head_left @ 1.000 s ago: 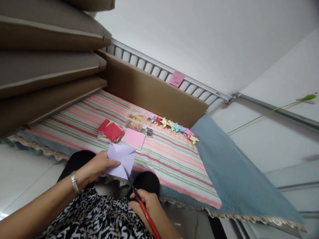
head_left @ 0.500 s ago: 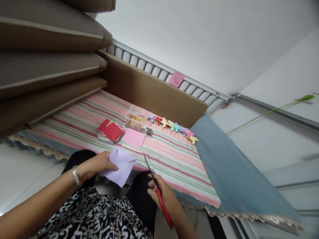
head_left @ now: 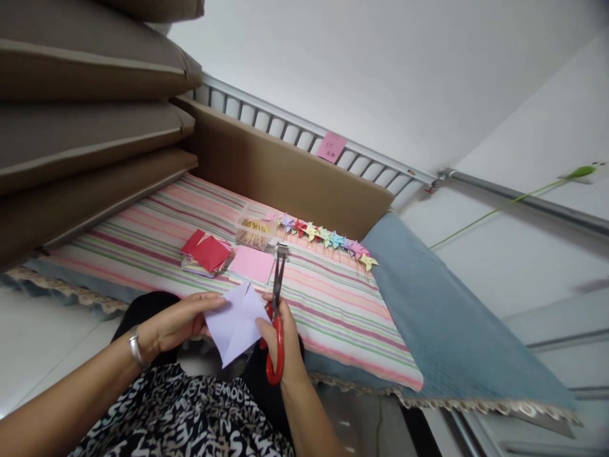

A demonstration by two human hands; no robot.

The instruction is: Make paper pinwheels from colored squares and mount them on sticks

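Observation:
A square of lilac paper (head_left: pixel 236 327), with creases and a slit at its top corner, is held above my lap. My left hand (head_left: pixel 183 322) pinches its left corner, thumb beneath or behind the sheet. My right hand (head_left: pixel 284 336) holds red-handled scissors (head_left: pixel 277 336), their dark blades pointing up and away, and its thumb also presses the paper's right corner. Just beyond lie a stack of pink paper squares (head_left: pixel 252 264) and a pile topped with red squares (head_left: pixel 212 252). Farther back, paper pinwheels on sticks (head_left: pixel 335 240) stretch in a row.
A clear plastic box (head_left: pixel 255 226) of thin sticks stands behind the paper stacks on the striped cloth (head_left: pixel 333 298). Brown cushions (head_left: pixel 95 139) are piled at the left. A brown board (head_left: pixel 285 174) and a metal rail line the back, with a pink note (head_left: pixel 332 146).
My right hand has moved left and up to the paper, and the scissors have swung upright. The lilac paper has been turned and is now gripped by both hands.

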